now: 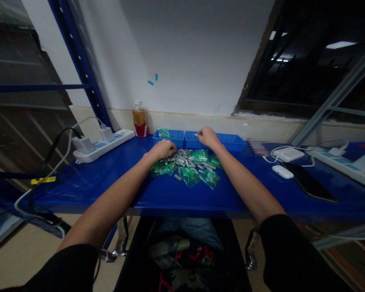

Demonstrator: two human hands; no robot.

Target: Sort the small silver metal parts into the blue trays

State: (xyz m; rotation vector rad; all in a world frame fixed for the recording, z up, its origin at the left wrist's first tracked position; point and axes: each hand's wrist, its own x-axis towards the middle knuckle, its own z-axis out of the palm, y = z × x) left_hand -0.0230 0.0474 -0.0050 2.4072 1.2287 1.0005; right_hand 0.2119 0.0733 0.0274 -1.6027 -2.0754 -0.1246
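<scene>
My left hand [163, 149] reaches into the left side of a pile of small silver metal pieces [184, 158]. Its fingers are drawn together, and whatever may be between them is hidden. Over the blue tray on the right [231, 140], my right hand [209, 136] pinches what looks like a small pale piece [196, 135], too small to name. Clear packets with green contents [190, 176] lie around and under the metal pieces. The blue tray on the left [178, 138] holds a similar green packet [163, 132].
A drink bottle [140, 121] and a power strip [105, 146] stand at the back left of the blue table [109, 188]. To the right lie a black phone [312, 182], a white earbud case [282, 171], a white charger [288, 154] with cables, and another power strip [349, 166].
</scene>
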